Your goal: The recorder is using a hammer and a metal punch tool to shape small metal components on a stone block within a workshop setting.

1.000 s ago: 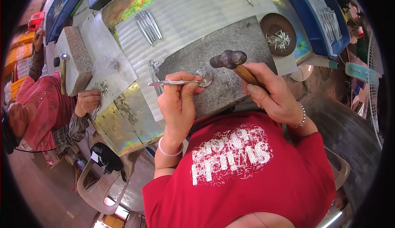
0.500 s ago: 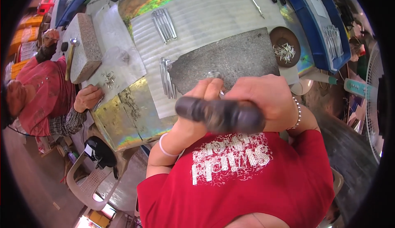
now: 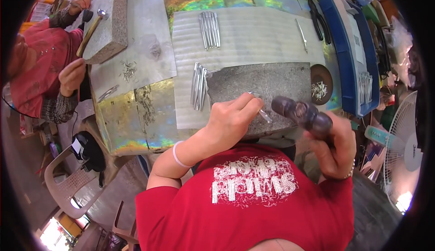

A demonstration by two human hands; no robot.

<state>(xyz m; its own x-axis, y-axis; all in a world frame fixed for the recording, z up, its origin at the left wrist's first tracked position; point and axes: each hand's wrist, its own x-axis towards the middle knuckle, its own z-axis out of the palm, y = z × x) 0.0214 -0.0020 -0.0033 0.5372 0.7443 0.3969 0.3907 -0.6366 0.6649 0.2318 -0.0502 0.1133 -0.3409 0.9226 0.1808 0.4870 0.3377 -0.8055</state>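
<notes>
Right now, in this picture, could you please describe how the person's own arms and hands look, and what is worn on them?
The left hand and right hand wear no gloves. A thin, plain, pale bangle circles the left wrist; a bracelet of small, light beads is on the right. Short red sleeves leave both forearms uncovered.

The hammer head (image 3: 301, 113) right of centre is dark, smooth metal; the slim piece (image 3: 265, 116) just left of it, shiny metal. I see a rough, matt stone slab (image 3: 267, 81) mid-frame and a coarse, speckled stone block (image 3: 108, 31) upper left. The bench (image 3: 122, 126) shows a glossy rainbow sheen at left. The tray (image 3: 340, 38) at right is smooth blue plastic.
</notes>
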